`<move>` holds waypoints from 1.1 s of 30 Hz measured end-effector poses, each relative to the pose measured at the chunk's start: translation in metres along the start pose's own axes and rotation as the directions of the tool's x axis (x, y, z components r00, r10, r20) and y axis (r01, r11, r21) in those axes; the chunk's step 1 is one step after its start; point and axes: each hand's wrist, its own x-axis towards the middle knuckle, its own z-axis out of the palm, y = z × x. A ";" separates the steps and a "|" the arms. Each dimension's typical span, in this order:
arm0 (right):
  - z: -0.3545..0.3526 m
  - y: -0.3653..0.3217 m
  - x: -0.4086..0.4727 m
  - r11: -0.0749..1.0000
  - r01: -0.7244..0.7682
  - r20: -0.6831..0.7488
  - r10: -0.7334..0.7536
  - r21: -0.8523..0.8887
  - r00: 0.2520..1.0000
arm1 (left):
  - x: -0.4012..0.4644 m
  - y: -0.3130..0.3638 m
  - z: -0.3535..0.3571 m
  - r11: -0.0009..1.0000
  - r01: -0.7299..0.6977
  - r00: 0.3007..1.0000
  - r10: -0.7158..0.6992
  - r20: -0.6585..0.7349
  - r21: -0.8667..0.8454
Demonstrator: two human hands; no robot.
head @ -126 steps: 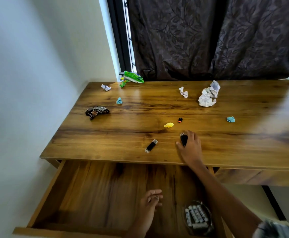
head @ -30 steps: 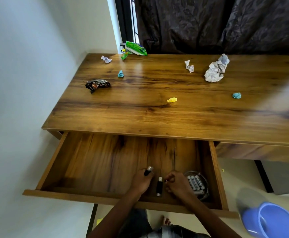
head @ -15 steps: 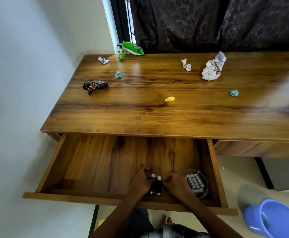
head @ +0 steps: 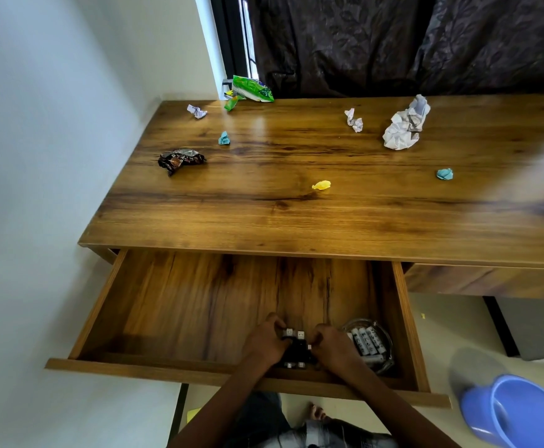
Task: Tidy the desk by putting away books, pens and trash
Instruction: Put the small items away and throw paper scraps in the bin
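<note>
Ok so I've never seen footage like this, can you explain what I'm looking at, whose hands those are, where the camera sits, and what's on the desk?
There is no machine here. A person wears a wide-angle camera on the head, looking down at their own hands, so this is one view from above.

Both hands reach into the open drawer. The left hand and right hand have curled fingers around a small cluster of black USB sticks, bunching them together. Beside them sits a glass dish of batteries.

The desk top holds only litter: crumpled white paper, a dark wrapper, a green packet, and yellow and blue scraps. A blue plastic bin stands on the floor.
</note>
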 end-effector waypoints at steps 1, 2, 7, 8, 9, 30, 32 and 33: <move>0.000 0.001 0.000 1.000 0.004 0.005 -0.004 0.002 1.000 | 0.000 0.000 0.000 1.000 -0.003 1.000 0.003 0.001 0.004; 0.000 0.001 0.000 1.000 0.009 0.011 -0.009 0.001 1.000 | 0.000 0.000 0.000 1.000 -0.005 1.000 0.005 0.002 0.006; 0.000 0.002 0.001 1.000 0.018 0.044 -0.018 0.003 0.999 | -0.001 0.002 0.000 0.999 -0.003 1.000 0.003 0.004 0.046; 0.000 0.002 0.001 1.000 0.021 0.044 -0.021 0.002 0.999 | -0.001 0.003 0.000 0.999 -0.005 1.000 0.005 0.002 0.051; 0.001 0.003 0.001 1.000 0.026 0.043 -0.026 -0.001 0.999 | -0.001 0.003 0.000 0.999 -0.006 1.000 0.006 0.000 0.053; -0.010 0.001 -0.032 0.937 0.296 -0.211 -0.333 -0.189 0.919 | -0.038 0.002 0.002 0.973 -0.188 0.958 0.212 -0.194 0.136; -0.009 0.006 -0.042 0.903 0.366 -0.204 -0.411 -0.223 0.889 | -0.047 -0.003 0.003 0.947 -0.264 0.927 0.302 -0.224 0.182; -0.009 0.009 -0.046 0.888 0.391 -0.196 -0.439 -0.242 0.877 | -0.051 -0.006 0.003 0.934 -0.293 0.910 0.339 -0.241 0.204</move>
